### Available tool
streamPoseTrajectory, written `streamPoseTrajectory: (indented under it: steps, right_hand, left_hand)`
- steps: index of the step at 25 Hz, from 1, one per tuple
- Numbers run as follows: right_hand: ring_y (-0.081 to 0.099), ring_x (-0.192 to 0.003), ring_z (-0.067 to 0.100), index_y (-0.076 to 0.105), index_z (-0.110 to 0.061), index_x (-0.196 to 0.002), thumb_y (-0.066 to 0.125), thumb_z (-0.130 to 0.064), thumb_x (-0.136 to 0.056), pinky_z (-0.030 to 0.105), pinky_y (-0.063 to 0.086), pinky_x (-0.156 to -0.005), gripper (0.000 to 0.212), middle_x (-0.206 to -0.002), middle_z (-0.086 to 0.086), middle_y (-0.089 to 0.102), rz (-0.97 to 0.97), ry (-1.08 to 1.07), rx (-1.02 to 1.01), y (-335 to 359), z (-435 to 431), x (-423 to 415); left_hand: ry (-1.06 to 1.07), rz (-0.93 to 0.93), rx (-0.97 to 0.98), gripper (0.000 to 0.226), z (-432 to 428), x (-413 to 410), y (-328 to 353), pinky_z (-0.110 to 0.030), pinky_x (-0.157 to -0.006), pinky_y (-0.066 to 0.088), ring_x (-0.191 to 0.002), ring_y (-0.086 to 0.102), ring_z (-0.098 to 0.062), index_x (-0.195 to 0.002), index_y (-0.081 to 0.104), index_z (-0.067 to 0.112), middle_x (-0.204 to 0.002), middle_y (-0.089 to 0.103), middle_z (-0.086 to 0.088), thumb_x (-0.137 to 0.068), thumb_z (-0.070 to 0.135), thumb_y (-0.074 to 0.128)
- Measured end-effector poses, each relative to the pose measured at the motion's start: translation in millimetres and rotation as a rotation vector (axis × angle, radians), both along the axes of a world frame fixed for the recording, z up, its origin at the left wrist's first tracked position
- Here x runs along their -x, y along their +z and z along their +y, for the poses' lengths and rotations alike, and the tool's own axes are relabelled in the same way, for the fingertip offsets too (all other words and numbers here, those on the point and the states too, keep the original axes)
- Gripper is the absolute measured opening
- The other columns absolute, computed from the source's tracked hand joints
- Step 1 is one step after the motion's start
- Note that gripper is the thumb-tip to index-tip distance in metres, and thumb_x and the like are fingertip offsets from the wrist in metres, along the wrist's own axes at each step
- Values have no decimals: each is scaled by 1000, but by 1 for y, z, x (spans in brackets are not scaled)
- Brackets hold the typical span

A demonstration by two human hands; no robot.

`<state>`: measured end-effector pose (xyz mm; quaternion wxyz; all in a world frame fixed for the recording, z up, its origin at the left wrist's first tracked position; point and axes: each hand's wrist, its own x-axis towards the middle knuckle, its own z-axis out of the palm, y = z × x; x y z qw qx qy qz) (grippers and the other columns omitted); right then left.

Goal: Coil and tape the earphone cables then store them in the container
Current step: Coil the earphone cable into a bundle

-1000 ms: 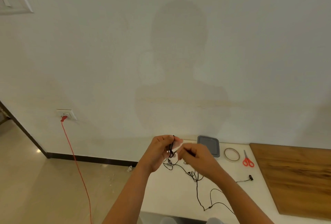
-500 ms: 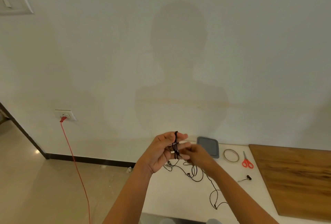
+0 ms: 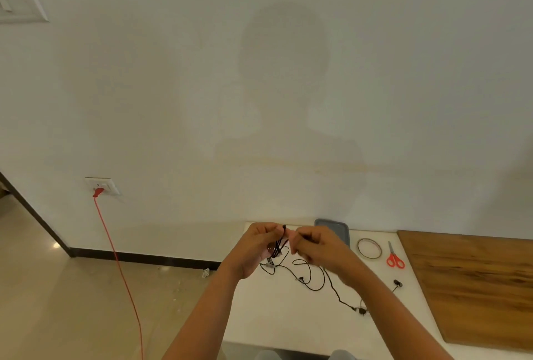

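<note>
Raised close together above the far left part of the white table [image 3: 288, 319], fingertips nearly meeting. Left hand [image 3: 256, 247] curled round a small bundle of black earphone cable [image 3: 279, 246], loops standing roughly upright between fingers and thumb, one short end poking up above the knuckles. Right hand [image 3: 320, 250] just beside it, fingers bent, tips closed in against the top of the bundle, seemingly pinching a strand. Rest of the cable hanging down from between the hands and trailing in loose curves over the tabletop toward the near right, ending by a small junction piece [image 3: 360, 310] next to the right forearm. One earbud [image 3: 398, 283] lying apart on the table, right of that forearm.

Grey container [image 3: 331, 225] at the back edge against the wall, directly behind the right hand and partly covered by it. Roll of tape [image 3: 369, 248] flat on the table just right of the container, red-handled scissors [image 3: 394, 258] beside that, then a wooden board [image 3: 476, 287].

Exact contact of the right fingertips with the cable hard to make out. Part of the cable hidden under the right hand and forearm. Board cut off by the right edge. Red cord [image 3: 121, 270] running from a wall socket [image 3: 102, 186] down out of view. Any print on tape, scissors or container too small to read.
</note>
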<state>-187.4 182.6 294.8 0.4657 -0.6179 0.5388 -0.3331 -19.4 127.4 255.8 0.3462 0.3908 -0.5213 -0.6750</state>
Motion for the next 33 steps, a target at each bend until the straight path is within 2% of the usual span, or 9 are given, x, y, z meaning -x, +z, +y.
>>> streamPoseTrajectory:
  steps: [3, 5, 9, 12, 16, 19, 22, 26, 33]
  right_hand:
    - [57, -62, 14, 69, -15, -69, 62, -26, -89, 15, 41, -56, 24, -64, -5, 65, 15, -52, 88, 14, -17, 7]
    - [65, -73, 24, 69, -20, -65, 64, -28, -88, 29, 51, -68, 25, -73, 3, 72, 55, -93, 167, 19, -30, 12]
    - [39, -41, 5, 64, -16, -60, 58, -35, -92, 13, 34, -48, 37, -49, -7, 52, 265, -228, 327, 17, -53, 19]
    - [36, -35, 3, 61, -13, -56, 54, -40, -93, 12, 32, -44, 47, -36, -10, 41, 308, -232, 223, -3, -63, 17]
    - [33, -40, 3, 54, -11, -60, 48, -21, -95, 16, 29, -46, 37, -52, -1, 44, 94, -139, -68, -53, -51, 0]
    - [32, -40, 1, 46, -20, -51, 41, -40, -99, 15, 27, -48, 52, -44, -11, 40, 94, -176, -71, -74, -22, -17]
    - [36, -45, 2, 41, -22, -52, 38, -48, -95, 16, 30, -53, 51, -47, -7, 41, 133, -194, 104, -74, 9, -27]
    - [30, -50, 4, 44, -22, -58, 54, -24, -95, 16, 26, -49, 39, -51, -9, 37, 35, -183, 335, -30, 14, -21]
    - [40, -58, 9, 57, -10, -69, 56, -32, -93, 21, 35, -59, 33, -59, -3, 48, -15, -227, 238, -1, -52, 4]
  left_hand:
    - [-43, -62, -22, 27, 5, -1, -4, -37, -84, 47, -107, 65, -23, -88, 76, 14, -99, 74, -6, -97, 13, 51]
    - [-64, -80, -44, 28, 8, -4, -8, -41, -88, 47, -114, 62, -26, -91, 76, 13, -110, 72, -10, -98, 13, 48]
    - [-132, -25, -81, 28, 16, -6, -3, -40, -80, 52, -109, 65, -27, -90, 72, 9, -113, 70, -15, -99, 15, 46]
    - [-145, 172, -134, 33, 18, -2, 8, -51, -81, 54, -108, 64, -36, -83, 70, 6, -110, 68, -22, -99, 13, 43]
    - [-43, 425, -155, 27, 9, 4, 19, -65, -80, 50, -106, 64, -43, -77, 68, 2, -114, 66, -25, -91, 14, 48]
    - [125, 547, -142, 25, -6, 3, 21, -62, -82, 51, -109, 62, -42, -79, 70, 4, -116, 67, -21, -89, 14, 49]
    - [254, 387, -59, 23, -21, -2, 15, -52, -88, 51, -118, 58, -36, -92, 66, 4, -115, 70, -11, -97, 12, 46]
    - [111, 82, 8, 22, -19, -2, -2, -50, -90, 48, -112, 61, -31, -94, 72, 5, -108, 72, -8, -97, 15, 52]
    - [-89, 23, -24, 29, 5, 13, 20, -47, -86, 53, -106, 66, -31, -93, 73, 6, -108, 71, -16, -100, 13, 45]
